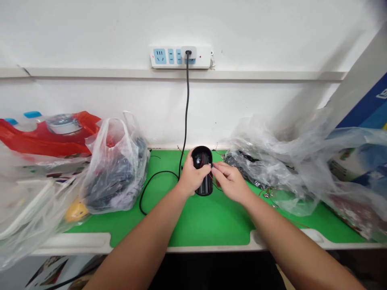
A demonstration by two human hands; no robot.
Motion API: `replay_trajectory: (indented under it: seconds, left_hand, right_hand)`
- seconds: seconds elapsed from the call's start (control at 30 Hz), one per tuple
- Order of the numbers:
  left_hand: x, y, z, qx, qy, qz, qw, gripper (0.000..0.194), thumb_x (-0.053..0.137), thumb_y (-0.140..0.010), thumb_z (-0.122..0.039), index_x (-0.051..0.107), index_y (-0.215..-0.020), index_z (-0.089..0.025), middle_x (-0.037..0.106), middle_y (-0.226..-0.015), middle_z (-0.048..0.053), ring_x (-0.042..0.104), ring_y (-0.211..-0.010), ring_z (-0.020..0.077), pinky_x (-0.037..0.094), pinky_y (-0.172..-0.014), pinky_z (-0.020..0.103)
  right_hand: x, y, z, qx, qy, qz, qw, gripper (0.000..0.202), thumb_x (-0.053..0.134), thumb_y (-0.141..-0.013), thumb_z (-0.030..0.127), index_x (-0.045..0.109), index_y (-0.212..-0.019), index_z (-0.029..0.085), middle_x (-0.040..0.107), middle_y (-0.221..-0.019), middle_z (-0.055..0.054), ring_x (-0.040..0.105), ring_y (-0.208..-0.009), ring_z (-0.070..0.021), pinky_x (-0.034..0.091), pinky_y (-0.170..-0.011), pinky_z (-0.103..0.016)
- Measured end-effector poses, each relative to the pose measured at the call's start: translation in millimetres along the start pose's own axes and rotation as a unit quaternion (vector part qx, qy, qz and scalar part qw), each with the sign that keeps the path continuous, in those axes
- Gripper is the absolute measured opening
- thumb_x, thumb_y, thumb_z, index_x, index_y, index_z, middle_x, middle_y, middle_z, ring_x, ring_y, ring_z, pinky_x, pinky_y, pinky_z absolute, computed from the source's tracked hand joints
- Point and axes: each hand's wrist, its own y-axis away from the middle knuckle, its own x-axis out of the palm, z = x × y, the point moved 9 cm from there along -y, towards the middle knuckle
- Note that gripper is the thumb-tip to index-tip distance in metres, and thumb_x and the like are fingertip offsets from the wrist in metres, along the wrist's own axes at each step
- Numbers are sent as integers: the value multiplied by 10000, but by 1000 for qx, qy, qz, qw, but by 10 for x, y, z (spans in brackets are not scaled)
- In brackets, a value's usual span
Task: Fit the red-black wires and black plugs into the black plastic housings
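Observation:
A black rounded housing (204, 186) with a hollow upper part is held over the green mat (208, 225). My left hand (193, 175) is wrapped round its left side, the thumb reaching across the front. Thin red wires (202, 159) show inside and beside the housing. At its right edge, my right hand (227, 177) pinches a small dark part (212, 165) between thumb and fingertips, close to my left thumb. The exact shape of that part is too small to tell.
A black cable (187, 104) hangs from the power strip (180, 56) and loops on the mat at left. Filled plastic bags (110, 177) stand left; clear plastic bags (290, 161) with dark parts and loose wires lie right. A yellow object (76, 210) sits near the left edge.

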Motion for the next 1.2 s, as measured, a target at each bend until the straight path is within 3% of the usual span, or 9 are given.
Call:
replay_trajectory:
  seconds: [0.2, 0.4, 0.6, 0.7, 0.77, 0.83, 0.97, 1.07, 1.2]
  left_hand:
    - [-16, -9, -62, 43, -48, -4, 998, 549, 611, -627, -155, 452, -1152, -175, 552, -919, 11, 528, -745, 91, 469, -718, 227]
    - [2, 44, -81, 66, -85, -18, 994, 544, 606, -620, -149, 456, -1143, -168, 567, -930, 17, 544, -751, 100, 475, -723, 233]
    - [8, 65, -100, 88, -127, -23, 988, 548, 604, -625, -153, 453, -1151, -173, 572, -1005, 36, 561, -845, 130, 474, -813, 274]
    - [-12, 27, -91, 74, -126, -22, 989, 533, 605, -614, -140, 469, -1127, -190, 566, -1016, 26, 554, -896, 135, 452, -876, 294]
    - [-23, 2, 6, 7, -70, -9, 998, 495, 605, -630, -167, 466, -1103, -205, 564, -930, 9, 566, -799, 124, 488, -784, 293]
    - [28, 29, 156, -97, 3, 25, 995, 454, 605, -655, -216, 446, -1080, -218, 538, -802, -16, 554, -643, 114, 503, -622, 286]
    - [271, 213, 320, -234, 72, 134, 960, 472, 612, -667, -251, 410, -1094, -254, 509, -703, -42, 520, -495, 113, 467, -472, 277]
    - [362, 275, 308, -242, 98, 169, 950, 518, 632, -658, -236, 397, -1119, -269, 521, -733, -41, 536, -523, 107, 463, -493, 255]
    - [368, 256, 248, -220, 117, 188, 950, 528, 660, -655, -243, 401, -1115, -231, 532, -781, -26, 556, -624, 100, 458, -569, 228]
  right_hand:
    - [104, 45, 55, -45, 75, -20, 996, 220, 391, -894, 233, 526, -738, 159, 486, -629, -2, 458, -566, -109, 352, -573, -240]
    - [112, 135, 107, -54, 150, -75, 984, 262, 338, -890, 200, 531, -719, 148, 504, -605, -27, 481, -573, -137, 371, -609, -269]
    - [166, 148, 55, -35, 195, -69, 978, 289, 327, -876, 194, 581, -755, 129, 551, -638, -63, 509, -603, -160, 393, -641, -291]
    - [181, 73, -91, -13, 132, -26, 991, 297, 352, -866, 214, 589, -706, 134, 547, -623, -45, 497, -582, -146, 390, -610, -282]
    - [129, 12, -222, 22, 41, -4, 999, 293, 384, -866, 257, 630, -765, 133, 537, -601, -20, 492, -566, -136, 394, -589, -274]
    - [0, -36, -362, 72, -67, -18, 995, 297, 437, -856, 311, 656, -958, 139, 561, -627, -6, 509, -572, -135, 419, -595, -279]
    - [-194, -83, -441, 97, -294, -40, 950, 501, 545, -817, 371, 482, -1298, 247, 631, -1066, -39, 599, -907, -179, 469, -810, -347]
    - [-172, -90, -355, 68, -351, 13, 934, 495, 627, -779, 341, 521, -1260, 289, 564, -1249, -20, 513, -1150, -201, 378, -994, -394]
    - [-199, -83, -379, 58, -335, 4, 940, 397, 666, -761, 331, 617, -1148, 258, 605, -1197, -34, 553, -1108, -207, 359, -1022, -424]
